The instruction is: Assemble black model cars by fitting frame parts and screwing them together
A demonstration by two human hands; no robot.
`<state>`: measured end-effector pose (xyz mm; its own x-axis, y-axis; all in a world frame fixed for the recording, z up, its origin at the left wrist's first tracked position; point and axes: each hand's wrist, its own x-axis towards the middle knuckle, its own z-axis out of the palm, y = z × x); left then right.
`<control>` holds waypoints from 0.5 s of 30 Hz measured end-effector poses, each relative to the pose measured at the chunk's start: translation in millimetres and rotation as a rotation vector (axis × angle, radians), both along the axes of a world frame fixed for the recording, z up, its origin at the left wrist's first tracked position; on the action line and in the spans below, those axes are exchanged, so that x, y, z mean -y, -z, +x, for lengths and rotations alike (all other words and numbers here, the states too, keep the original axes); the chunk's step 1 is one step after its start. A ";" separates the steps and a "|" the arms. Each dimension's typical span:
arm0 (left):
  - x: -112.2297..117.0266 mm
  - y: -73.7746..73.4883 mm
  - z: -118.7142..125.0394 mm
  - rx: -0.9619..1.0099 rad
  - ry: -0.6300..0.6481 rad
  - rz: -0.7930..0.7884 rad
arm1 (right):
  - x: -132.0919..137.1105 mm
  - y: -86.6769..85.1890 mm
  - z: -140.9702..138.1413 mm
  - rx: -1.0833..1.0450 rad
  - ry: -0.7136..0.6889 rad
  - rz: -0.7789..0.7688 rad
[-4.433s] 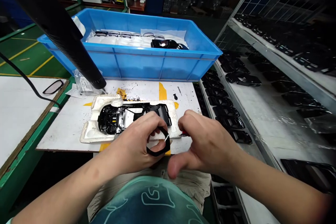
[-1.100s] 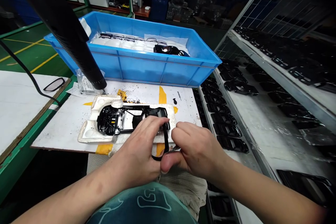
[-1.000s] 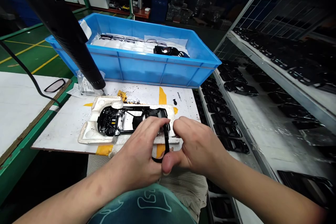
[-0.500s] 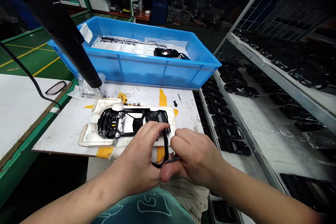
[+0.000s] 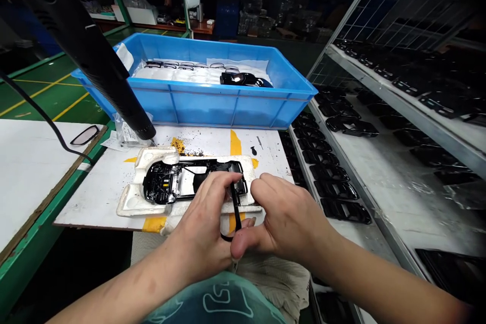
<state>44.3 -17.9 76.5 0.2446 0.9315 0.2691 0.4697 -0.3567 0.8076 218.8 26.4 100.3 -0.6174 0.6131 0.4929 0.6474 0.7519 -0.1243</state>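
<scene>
My left hand (image 5: 205,228) pinches a thin black plastic frame (image 5: 235,210) edge-on, just in front of me. My right hand (image 5: 283,220) is curled beside it, its thumb pressed against the frame's lower end; whatever its fingers hold is hidden. Right behind both hands, a black toy car body (image 5: 178,179) lies upside down in a white foam cradle (image 5: 132,197) on a white board (image 5: 102,172) marked with yellow tape.
A blue bin (image 5: 212,96) with bagged parts and a black car shell (image 5: 239,79) stands behind the board. A black tube (image 5: 94,61) slants down at the left. Racks (image 5: 379,162) on the right carry several black shells. A loose black frame (image 5: 85,134) lies at the left.
The black frame has turned from a face-on loop to edge-on in my left hand. My right hand stays pressed against it, shifting slightly. The view has tilted a little.
</scene>
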 end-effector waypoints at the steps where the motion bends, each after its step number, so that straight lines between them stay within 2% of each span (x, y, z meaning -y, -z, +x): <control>1: 0.4 -0.5 0.1 0.002 -0.001 -0.006 | 0.9 0.1 -0.1 0.003 0.003 -0.015; 4: 2.0 -0.9 0.1 0.010 -0.026 -0.021 | 5.1 2.5 0.9 0.034 -0.078 -0.078; 7: 3.6 0.7 1.0 0.012 -0.062 -0.008 | 7.5 6.1 2.6 0.009 -0.196 -0.070; 10: 3.8 3.8 3.1 0.002 -0.086 0.016 | 6.4 6.3 3.5 -0.128 -0.154 -0.089; 12: 2.7 6.5 4.5 -0.015 -0.118 0.057 | 5.5 3.7 4.0 -0.198 -0.137 -0.220; 15: 0.0 9.7 5.3 -0.051 -0.142 0.151 | 4.6 -2.2 5.5 -0.229 -0.220 -0.442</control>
